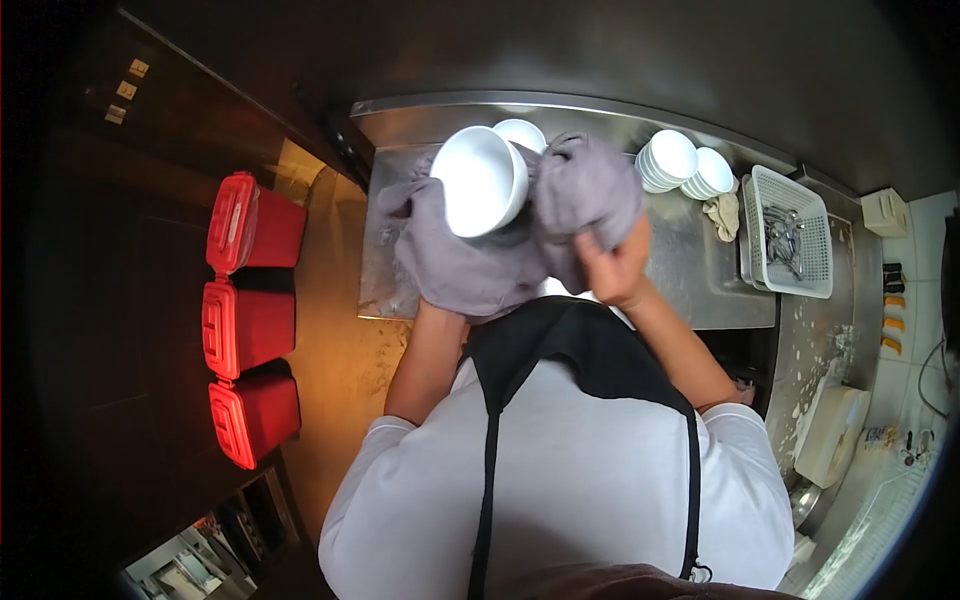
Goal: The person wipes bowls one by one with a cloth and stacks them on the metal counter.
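A white bowl (474,182) is held up, tilted, with its inside facing me. A grey-purple cloth (470,262) wraps under it, and my left hand, hidden beneath the cloth, grips the bowl through it; only my left forearm (425,350) shows. On the right, my right hand (615,265) is closed on a bunched part of the cloth, beside the bowl's rim. That hand is slightly blurred, and some of its fingers are covered by fabric. Behind the held bowl, another white bowl (521,134) sits on the steel counter (700,285).
Stacked white bowls (667,160) stand at the back right beside a second stack (711,174). A beige rag (723,215) lies near a white basket (826,250) of cutlery. Three red lidded bins (272,236) line the left side. Wall switches (127,90) are at upper left.
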`<state>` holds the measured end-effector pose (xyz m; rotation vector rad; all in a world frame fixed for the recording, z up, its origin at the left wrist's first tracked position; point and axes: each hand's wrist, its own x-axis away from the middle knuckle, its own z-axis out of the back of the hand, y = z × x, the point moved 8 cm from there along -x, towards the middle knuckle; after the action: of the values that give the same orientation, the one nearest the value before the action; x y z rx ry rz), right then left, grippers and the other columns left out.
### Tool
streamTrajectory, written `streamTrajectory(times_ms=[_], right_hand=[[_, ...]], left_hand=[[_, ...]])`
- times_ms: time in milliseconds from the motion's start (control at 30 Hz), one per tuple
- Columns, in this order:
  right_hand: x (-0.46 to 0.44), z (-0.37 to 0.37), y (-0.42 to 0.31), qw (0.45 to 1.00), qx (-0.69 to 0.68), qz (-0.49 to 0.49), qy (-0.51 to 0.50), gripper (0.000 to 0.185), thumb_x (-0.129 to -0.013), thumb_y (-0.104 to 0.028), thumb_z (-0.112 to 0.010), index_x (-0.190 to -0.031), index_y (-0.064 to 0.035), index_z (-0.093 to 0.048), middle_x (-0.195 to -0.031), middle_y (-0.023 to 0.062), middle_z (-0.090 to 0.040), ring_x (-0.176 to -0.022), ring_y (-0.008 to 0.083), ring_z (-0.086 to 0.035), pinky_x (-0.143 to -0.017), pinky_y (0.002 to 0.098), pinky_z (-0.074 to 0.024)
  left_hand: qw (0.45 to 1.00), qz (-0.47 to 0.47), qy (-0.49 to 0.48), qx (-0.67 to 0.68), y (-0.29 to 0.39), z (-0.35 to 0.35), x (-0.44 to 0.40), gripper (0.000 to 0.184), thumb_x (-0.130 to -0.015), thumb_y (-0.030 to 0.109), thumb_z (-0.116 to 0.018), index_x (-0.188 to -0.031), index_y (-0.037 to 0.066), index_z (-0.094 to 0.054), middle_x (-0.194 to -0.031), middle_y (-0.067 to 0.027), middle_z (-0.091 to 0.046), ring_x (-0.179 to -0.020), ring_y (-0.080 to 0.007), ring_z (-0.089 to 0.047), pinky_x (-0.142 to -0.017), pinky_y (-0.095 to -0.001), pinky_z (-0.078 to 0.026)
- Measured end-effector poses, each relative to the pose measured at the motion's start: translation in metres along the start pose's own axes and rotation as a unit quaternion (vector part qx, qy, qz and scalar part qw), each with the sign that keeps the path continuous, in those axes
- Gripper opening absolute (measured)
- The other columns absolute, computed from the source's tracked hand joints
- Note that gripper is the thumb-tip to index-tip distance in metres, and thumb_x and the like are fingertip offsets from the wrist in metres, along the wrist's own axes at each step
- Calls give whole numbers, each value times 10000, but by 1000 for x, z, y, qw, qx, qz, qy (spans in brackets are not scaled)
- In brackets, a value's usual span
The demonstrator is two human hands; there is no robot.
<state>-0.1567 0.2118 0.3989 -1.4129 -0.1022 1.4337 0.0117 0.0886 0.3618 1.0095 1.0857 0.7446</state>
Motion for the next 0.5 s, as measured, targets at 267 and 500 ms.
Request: streamTrajectory(times_ms=[267,500], right_hand=[[-22,-39,-20,986,-64,46,-148,385,-801,-273,-787,-1053,8,-710,-1159,237,-650,-1088,431,-607,-1019,451,-460],[14,-92,61,771,-462,-434,-66,480,-1072,-354,-499,-1260,69,-625,-1227,123,-664,-1098,167,-613,-992,305,-466]], left_hand=[[986,-5,-123,-110,-108,-33,51,634,-1015,266,-573,-1544,42,-305,-1534,-120,-425,-1429,-256,-395,-1214,-377,-270],[981,18,-72,-182,-156,-5,23,395,-1022,192,-541,-1366,-3,-518,-1293,-173,-601,-1227,-298,-567,-1050,-402,-448]])
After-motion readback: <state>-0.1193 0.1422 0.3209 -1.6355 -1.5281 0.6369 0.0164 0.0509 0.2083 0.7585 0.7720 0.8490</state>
